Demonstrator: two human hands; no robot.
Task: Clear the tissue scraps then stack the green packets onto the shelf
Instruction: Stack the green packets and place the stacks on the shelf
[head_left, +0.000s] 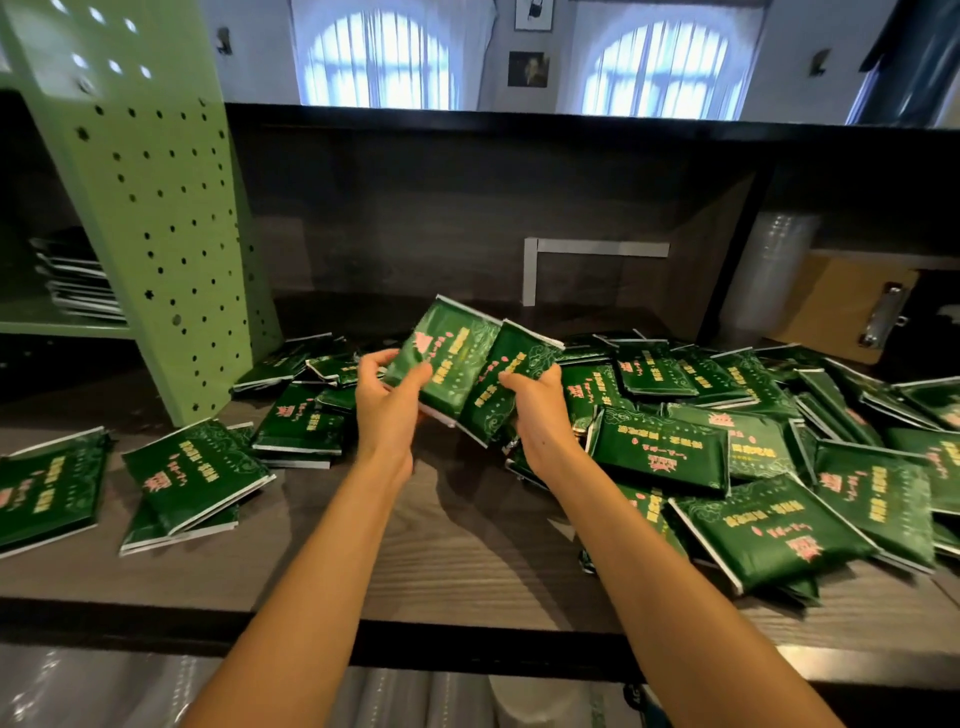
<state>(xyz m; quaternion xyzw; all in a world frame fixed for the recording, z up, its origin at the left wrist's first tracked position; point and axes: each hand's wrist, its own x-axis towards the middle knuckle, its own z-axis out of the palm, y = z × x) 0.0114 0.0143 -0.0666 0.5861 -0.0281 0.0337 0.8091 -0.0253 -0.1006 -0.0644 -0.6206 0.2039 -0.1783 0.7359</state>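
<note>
A dark wood-grain shelf carries loose green packets: a deep, overlapping heap on its right half, with smaller clusters lying flat toward the left. A green perforated panel stands at its left rear.

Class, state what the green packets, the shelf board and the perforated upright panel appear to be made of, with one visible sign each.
The green packets: likely thin plastic film, glossy; highlights and crimped pale edges show. The shelf board: wood or wood-look laminate, matt; streaked grey-brown grain. The perforated panel: probably painted sheet metal, pale green; regular punched holes, folded edge.
</note>
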